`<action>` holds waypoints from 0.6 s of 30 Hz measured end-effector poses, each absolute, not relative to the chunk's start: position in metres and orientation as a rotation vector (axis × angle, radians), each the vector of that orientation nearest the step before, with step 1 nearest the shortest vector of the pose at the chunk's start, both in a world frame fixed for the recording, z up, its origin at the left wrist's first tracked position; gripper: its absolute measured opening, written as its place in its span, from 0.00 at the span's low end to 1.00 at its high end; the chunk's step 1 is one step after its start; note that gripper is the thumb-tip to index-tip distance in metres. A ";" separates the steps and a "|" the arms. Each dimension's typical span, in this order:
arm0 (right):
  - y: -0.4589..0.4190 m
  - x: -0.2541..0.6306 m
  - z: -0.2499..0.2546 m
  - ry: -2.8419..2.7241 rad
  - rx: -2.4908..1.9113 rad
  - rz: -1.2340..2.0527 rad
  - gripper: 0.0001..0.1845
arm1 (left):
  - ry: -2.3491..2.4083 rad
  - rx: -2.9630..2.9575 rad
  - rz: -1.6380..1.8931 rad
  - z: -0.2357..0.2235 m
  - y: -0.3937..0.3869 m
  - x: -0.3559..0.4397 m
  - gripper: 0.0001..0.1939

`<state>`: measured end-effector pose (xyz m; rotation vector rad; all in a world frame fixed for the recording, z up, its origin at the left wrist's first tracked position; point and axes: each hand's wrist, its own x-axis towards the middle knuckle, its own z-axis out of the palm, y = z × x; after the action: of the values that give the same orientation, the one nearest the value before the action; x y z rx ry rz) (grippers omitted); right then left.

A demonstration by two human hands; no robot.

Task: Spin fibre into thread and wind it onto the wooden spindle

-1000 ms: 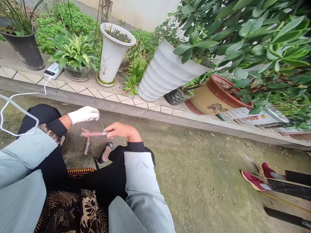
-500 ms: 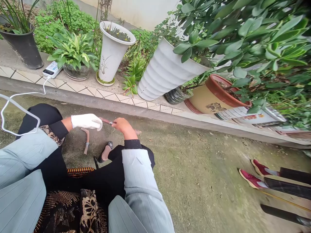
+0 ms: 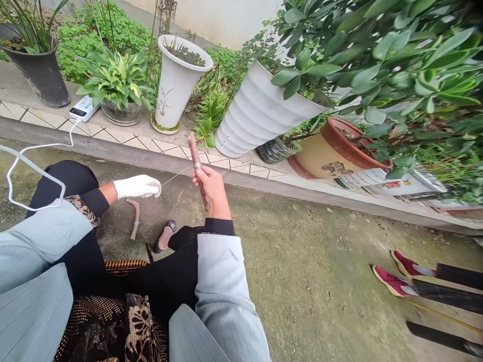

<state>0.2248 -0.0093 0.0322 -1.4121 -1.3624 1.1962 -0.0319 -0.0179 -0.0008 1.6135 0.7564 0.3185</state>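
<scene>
"What are we holding?"

"Our bare right hand (image 3: 211,188) is closed around a brown stick (image 3: 193,148). Its top pokes up past our fingers, leaning a bit left, and shiny wire loops (image 3: 196,165) go round it just above our grip."

"And our left hand (image 3: 138,186)?"

"It has a white glove on. Its fingers are curled shut on the thin wire (image 3: 176,176), which goes straight across to the stick."

"What's on the ground (image 3: 287,271) by us?"

"A bent stick (image 3: 135,218) with wire on it, near our black shoe (image 3: 170,226). Over on the ledge (image 3: 145,131) we see plant pots and a white power bank (image 3: 83,108) with a white cord (image 3: 41,145) plugged in."
</scene>
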 end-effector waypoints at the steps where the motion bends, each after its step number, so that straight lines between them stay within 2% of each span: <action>1: -0.006 0.225 0.028 -1.354 -1.516 1.155 0.13 | 0.685 1.611 0.255 0.000 -0.021 -0.030 0.14; 4: -0.001 0.220 0.017 -1.595 -1.867 1.048 0.12 | 0.533 1.625 0.114 0.005 -0.028 -0.028 0.15; 9: -0.007 0.195 0.015 -2.366 -2.251 0.764 0.13 | 0.520 1.730 0.096 0.012 -0.026 -0.033 0.15; 15: -0.015 0.177 0.013 -2.756 -2.127 1.153 0.07 | 0.746 1.755 0.240 0.012 -0.018 -0.040 0.16; 18: -0.020 0.182 0.016 -2.765 -1.771 1.665 0.07 | 0.840 1.808 0.306 0.015 -0.014 -0.042 0.14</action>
<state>0.1818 -0.0195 0.0162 -1.7712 -2.7651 1.6652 -0.0419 -0.0137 0.0146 1.8076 0.8397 0.3055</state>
